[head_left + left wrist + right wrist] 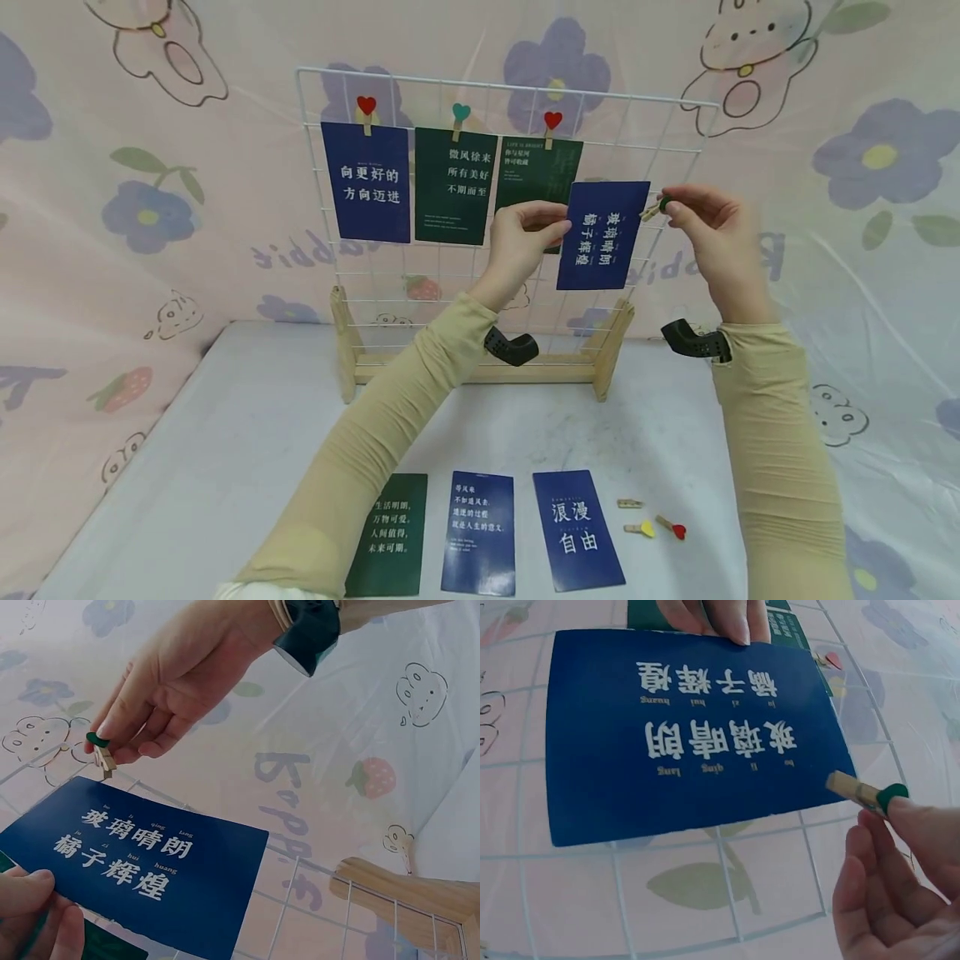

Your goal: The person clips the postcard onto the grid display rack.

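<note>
My left hand [521, 246] pinches a blue card [585, 271] with white lettering by its left edge, holding it in front of the white wire grid [480, 84]. The card stands tall in the head view, its lettering turned sideways. Between thumb and fingers, my right hand [720, 237] pinches a small wooden clothespin [855, 789] with a round green top. The clothespin's tip is close to the card's edge; whether they touch I cannot tell. Behind the left hand, a green card [536, 179] hangs partly covered, held by a red-heart clothespin [552, 125].
A blue card [367, 221] and another green card [450, 225] hang clipped on the grid, which stands in a wooden base [555, 372]. On the white table [225, 442] lie a green card [393, 575], two blue cards [480, 567] and three loose clothespins [637, 529].
</note>
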A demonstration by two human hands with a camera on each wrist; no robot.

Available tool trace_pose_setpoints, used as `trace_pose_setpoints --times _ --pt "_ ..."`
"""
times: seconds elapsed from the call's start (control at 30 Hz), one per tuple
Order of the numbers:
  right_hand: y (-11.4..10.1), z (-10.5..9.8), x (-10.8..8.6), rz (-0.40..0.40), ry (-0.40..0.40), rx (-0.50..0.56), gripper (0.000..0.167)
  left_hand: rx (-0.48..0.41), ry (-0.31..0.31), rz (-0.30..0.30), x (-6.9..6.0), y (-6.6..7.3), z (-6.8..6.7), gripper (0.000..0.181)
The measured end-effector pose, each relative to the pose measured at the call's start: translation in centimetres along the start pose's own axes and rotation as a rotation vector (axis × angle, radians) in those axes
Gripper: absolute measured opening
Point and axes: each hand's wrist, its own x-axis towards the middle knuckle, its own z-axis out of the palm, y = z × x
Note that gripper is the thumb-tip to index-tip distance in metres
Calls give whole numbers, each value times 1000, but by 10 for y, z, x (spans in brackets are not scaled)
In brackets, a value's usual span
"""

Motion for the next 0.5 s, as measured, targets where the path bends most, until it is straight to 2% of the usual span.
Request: trace_pose_setpoints --times 0.1,0.3,0.5 --pt "-3 -1 6 -20 5 -13 23 7 7 9 3 1 1 18" --pt "-8 -1 18 -38 11 -61 23 0 8 -10 10 6 4 18" --pt "-13 3 26 -37 34 -147 22 7 15 -8 16 9 5 17"
